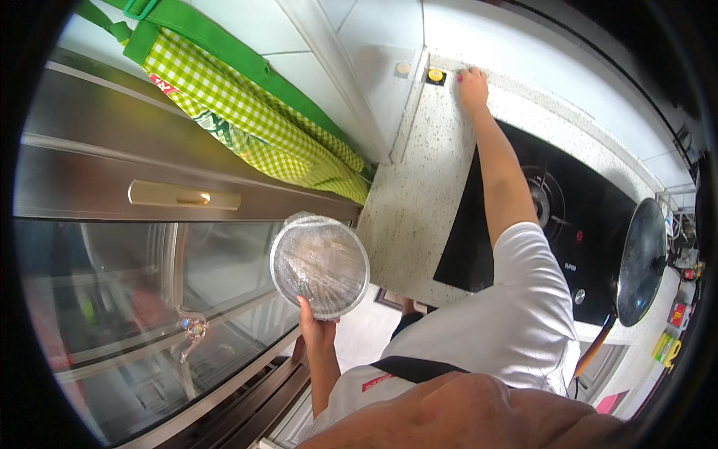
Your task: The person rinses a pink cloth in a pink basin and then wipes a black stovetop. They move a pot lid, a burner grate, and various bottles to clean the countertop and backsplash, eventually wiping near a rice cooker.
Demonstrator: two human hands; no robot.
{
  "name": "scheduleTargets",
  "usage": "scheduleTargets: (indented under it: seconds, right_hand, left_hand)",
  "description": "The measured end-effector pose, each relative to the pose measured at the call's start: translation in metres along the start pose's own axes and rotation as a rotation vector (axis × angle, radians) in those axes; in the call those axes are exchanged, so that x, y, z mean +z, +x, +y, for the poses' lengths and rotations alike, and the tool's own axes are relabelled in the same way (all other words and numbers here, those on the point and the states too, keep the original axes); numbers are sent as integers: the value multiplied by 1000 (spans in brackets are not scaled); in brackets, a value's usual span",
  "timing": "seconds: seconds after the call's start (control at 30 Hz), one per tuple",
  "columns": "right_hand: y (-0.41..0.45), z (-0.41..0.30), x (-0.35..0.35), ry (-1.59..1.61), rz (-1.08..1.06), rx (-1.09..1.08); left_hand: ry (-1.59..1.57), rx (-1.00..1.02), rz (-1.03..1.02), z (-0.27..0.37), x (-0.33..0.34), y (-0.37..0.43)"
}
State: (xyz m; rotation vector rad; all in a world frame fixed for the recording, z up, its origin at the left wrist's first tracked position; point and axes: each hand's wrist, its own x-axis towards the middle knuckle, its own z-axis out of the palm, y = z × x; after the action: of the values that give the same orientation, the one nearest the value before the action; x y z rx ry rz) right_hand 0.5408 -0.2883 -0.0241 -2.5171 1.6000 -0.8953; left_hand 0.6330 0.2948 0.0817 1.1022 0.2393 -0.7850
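Note:
My left hand (318, 327) grips the near rim of a round dish covered with clear plastic wrap (320, 266), the thumb on top. The wrap is wrinkled and shiny, so what lies beneath it is hard to make out. The dish is held up in front of a glass-fronted cabinet. My right arm stretches over the black gas hob (465, 236) to the far corner of the speckled countertop (418, 185). There my right hand (474, 90) has its fingers curled down, with a small pink spot at the fingertips; whether it holds something is unclear. Beside it is a yellow round sticker on a black square (436, 76).
A green checked apron (252, 129) hangs at the upper left, above the cabinet's glass doors (230, 269). A pan with a glass lid (642, 264) stands at the hob's right, its handle (594, 345) pointing towards me. Bottles and packets line the far right.

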Motion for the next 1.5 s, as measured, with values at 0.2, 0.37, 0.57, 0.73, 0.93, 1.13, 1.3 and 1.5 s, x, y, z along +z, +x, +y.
scheduleTargets:
  seconds: [0.2,0.37,0.57,0.73,0.93,1.13,1.3,1.5]
  right_hand:
    - [-51,-59,10,230,-235,-307]
    - [-59,-77,23,354,9,-304]
    - [-129,-108,6,219,72,-355]
    - [-230,-148,-63,202,-219,-335]
    - [-351,-207,-96,516,-269,-512]
    - [-419,-255,-86,924,-403,-406]
    - [-388,-274,-109,1332,-551,-69]
    - [-356,-151,-129,939,-559,-611]
  left_hand:
    - [34,4,-24,2,-10,-3]
    - [29,41,17,7,-1,-13]
    - [75,58,60,17,-22,-22]
    - [15,80,38,26,-40,-29]
    - [6,89,-35,26,-64,-35]
    - [-10,107,-15,20,-71,-37]
    - [43,76,-134,30,-91,-37]
    - [31,52,-47,16,-75,-46]
